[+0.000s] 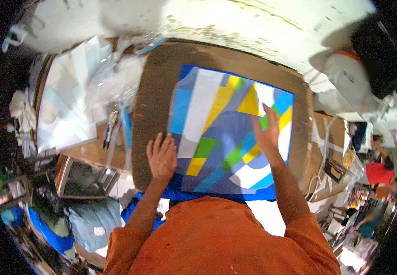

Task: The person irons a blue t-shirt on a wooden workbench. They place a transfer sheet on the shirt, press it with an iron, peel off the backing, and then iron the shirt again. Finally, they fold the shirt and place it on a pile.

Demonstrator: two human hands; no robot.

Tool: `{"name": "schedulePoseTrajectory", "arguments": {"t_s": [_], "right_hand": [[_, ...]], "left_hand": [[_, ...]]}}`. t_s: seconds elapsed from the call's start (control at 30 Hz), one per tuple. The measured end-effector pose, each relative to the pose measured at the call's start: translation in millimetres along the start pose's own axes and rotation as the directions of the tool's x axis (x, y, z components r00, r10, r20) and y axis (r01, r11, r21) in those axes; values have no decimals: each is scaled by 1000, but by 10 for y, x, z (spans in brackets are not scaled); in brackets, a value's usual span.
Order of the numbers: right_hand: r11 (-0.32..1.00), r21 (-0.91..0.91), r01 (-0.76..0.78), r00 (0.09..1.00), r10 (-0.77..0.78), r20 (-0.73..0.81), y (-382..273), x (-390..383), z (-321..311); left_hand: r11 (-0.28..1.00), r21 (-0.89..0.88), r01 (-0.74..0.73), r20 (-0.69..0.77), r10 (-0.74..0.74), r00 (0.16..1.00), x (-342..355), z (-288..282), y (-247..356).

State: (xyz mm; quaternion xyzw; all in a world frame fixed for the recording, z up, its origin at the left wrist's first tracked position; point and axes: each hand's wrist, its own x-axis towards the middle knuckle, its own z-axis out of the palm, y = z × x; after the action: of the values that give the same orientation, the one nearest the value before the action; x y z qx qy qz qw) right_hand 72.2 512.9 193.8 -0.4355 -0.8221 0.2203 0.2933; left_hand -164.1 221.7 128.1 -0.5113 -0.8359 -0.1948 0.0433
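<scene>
On my far left, a big white sheet (pixel 63 114) lies flat, with crinkly clear plastic (pixel 118 80) by its right side. Below it is a gray box (pixel 84 179), and below that a pale blue pillow (pixel 95 224). Next come some pens (pixel 108 132) and a thin blue strip (pixel 127 126), just beside the big brown board (pixel 155 87).

My left hand (pixel 162 158) is palm down at the left edge of the bright sheet, low down. Its fingers are a little bit spread and hold nothing. The bright sheet (pixel 233 128) is in the middle of the board, in front of me. It has slanted bits of blue, yellow, green and white. It lies on a blue cloth (pixel 263 194), which peeks out around its edges.

My right hand (pixel 268 136) is over the right part of the bright sheet. Its thumb and fingers are spread apart, with nothing pinched. It is blurry there, so I can't tell if my fingertips touch the sheet.

Right of the board is a white cord (pixel 315 183). Far right, there is a person in red (pixel 378 175).
</scene>
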Motion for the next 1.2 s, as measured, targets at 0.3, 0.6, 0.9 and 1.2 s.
{"name": "schedulePoseTrajectory", "arguments": {"t_s": [0.3,0.6,0.9,1.2], "right_hand": [[637,92,-765,204,376,-904,2541,-1760,-2381],[817,286,-501,306,476,-824,3981,-1813,-3390],[725,-135,-675,729,626,-277,1678,-822,-4076],[980,62,-191,905,151,397,-740,-254,-1794]], "left_hand": [[989,104,-103,32,100,994,-54,172,-188],[957,212,-199,255,143,956,83,-9,-271],[986,127,-113,79,103,991,5,27,-92],[997,73,-31,132,21,991,5,16,-24]]}}
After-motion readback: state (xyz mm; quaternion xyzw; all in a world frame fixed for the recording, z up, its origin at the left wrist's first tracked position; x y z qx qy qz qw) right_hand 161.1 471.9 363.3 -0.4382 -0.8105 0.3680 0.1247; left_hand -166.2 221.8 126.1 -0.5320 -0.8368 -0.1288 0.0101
